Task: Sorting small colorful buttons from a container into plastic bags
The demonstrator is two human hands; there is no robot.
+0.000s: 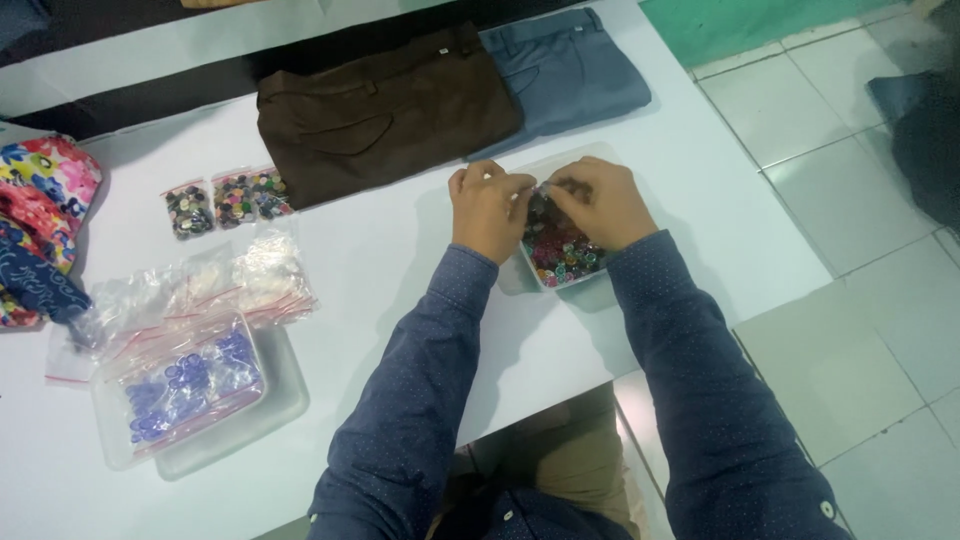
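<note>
Both hands pinch one bag's top edge: left hand (487,208), right hand (598,203), fingers closed on the clear bag of mixed-colour buttons (560,250). Bag sits in a clear tray (520,280), right-centre of the white table (400,260). Brown trousers (385,115) just beyond.

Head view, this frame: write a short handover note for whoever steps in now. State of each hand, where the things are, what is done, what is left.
Left hand and right hand: both pinch the top of a clear bag of mixed-colour buttons, which sits in a clear tray on the white table.
Elsewhere: two small bags of dark and mixed buttons by the folded brown trousers, blue trousers beside them; bags of white buttons; a bag of blue buttons on a second tray.
Done: those other bags lie flat on the table.
Left: whether the held bag's seal is open or shut cannot be told.
</note>
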